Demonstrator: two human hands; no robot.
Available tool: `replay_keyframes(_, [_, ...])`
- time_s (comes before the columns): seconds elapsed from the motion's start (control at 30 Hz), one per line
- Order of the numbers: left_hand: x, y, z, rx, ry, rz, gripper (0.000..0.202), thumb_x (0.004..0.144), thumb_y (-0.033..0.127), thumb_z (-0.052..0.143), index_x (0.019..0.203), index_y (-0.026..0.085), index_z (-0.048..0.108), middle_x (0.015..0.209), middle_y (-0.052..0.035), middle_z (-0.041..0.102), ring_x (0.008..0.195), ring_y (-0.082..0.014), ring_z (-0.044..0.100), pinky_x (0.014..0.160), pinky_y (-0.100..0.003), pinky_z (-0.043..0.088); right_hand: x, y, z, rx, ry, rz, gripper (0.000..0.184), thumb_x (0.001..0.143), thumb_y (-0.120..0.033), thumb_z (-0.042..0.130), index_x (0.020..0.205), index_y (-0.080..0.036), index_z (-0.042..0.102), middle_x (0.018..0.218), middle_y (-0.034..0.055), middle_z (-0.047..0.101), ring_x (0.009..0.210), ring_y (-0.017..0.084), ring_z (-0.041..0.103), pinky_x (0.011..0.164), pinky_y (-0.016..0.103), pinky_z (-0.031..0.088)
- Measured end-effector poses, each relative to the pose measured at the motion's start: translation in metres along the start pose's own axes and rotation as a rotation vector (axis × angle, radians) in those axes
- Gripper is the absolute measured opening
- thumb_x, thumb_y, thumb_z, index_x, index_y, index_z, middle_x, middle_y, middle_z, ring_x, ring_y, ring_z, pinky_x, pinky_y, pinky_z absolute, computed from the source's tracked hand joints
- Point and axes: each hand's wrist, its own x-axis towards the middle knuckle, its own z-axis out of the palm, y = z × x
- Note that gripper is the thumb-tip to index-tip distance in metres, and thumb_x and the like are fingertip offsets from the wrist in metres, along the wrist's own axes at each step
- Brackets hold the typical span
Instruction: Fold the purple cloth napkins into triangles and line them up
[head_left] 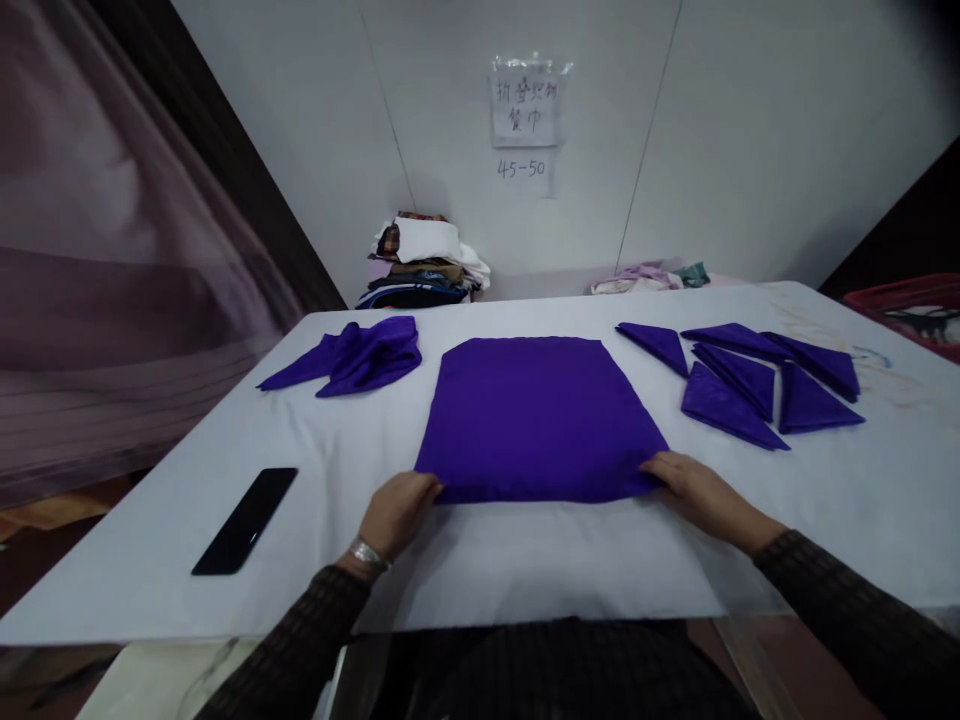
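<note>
A purple cloth napkin (544,420) lies spread out nearly flat on the white-covered table (525,570), its two far corners cut short or turned under. My left hand (401,510) pinches its near left corner, fingers closed. At the near right corner, my right hand (694,490) is closed on the fabric in the same way. The near edge between both hands looks fairly straight and slightly raised. To the right lie several purple napkins folded into triangles (731,410). A loose, crumpled purple napkin (367,355) rests at the far left.
A black phone (246,520) lies on the table at the left. Behind the far edge are a stack of clothes (424,265) and a smaller pile of fabric (649,277). Paper signs (525,105) hang on the wall. A red basket (911,305) stands at the right.
</note>
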Motion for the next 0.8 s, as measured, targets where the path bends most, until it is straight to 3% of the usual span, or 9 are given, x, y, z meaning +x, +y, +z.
replay_keyframes(0.07, [-0.018,0.006,0.017,-0.017,-0.061,0.027,0.034,0.092,0.036,0.037,0.071,0.022,0.06,0.063,-0.0026,0.062,0.059,-0.0157,0.058,0.057,-0.028,0.045,-0.011,0.005,0.014,-0.001,-0.034,0.014,0.041,0.071,-0.006,0.046,0.105,-0.02,0.065,0.098,0.0087,0.068,0.091,0.023,0.062,0.084,0.039,0.049])
replay_keyframes(0.17, [-0.038,0.014,0.027,-0.069,-0.102,0.057,0.034,0.094,0.036,0.037,0.075,0.02,0.06,0.066,-0.0029,0.062,0.062,-0.015,0.058,0.058,-0.026,0.047,-0.025,0.008,0.023,0.03,-0.059,0.042,0.041,0.072,-0.006,0.048,0.107,-0.02,0.064,0.101,0.0087,0.067,0.094,0.023,0.062,0.085,0.038,0.05])
replay_keyframes(0.3, [-0.054,0.017,0.023,-0.142,-0.096,0.089,0.032,0.085,0.049,0.054,0.093,0.019,0.061,0.08,-0.0052,0.066,0.075,-0.0177,0.062,0.067,-0.029,0.052,-0.042,0.011,0.024,0.058,-0.051,0.046,0.029,0.079,-0.011,0.048,0.1,-0.022,0.065,0.1,0.0078,0.066,0.093,0.022,0.062,0.084,0.038,0.051])
replay_keyframes(0.43, [-0.066,0.01,0.017,-0.118,-0.074,0.19,0.045,0.077,0.051,0.064,0.109,0.019,0.058,0.099,-0.0083,0.068,0.091,-0.0214,0.064,0.081,-0.035,0.053,-0.056,0.017,0.027,0.053,0.012,0.05,0.041,0.067,-0.004,0.046,0.098,-0.023,0.065,0.103,0.0067,0.066,0.098,0.023,0.062,0.086,0.038,0.051])
replay_keyframes(0.6, [-0.078,-0.001,0.013,-0.067,-0.097,0.192,0.043,0.076,0.032,0.064,0.116,0.02,0.056,0.114,-0.0095,0.065,0.104,-0.0224,0.061,0.088,-0.036,0.052,-0.063,0.021,0.031,0.066,0.039,0.048,0.045,0.063,-0.004,0.044,0.096,-0.024,0.066,0.106,0.007,0.065,0.099,0.023,0.062,0.085,0.038,0.052])
replay_keyframes(0.8, [-0.083,-0.012,0.008,-0.08,-0.067,0.103,0.046,0.067,0.012,0.051,0.111,0.02,0.06,0.114,-0.0083,0.065,0.105,-0.0216,0.061,0.09,-0.038,0.052,-0.064,0.025,0.033,0.155,0.048,0.145,0.039,0.065,-0.009,0.045,0.094,-0.023,0.067,0.108,0.0077,0.066,0.102,0.024,0.061,0.09,0.04,0.05])
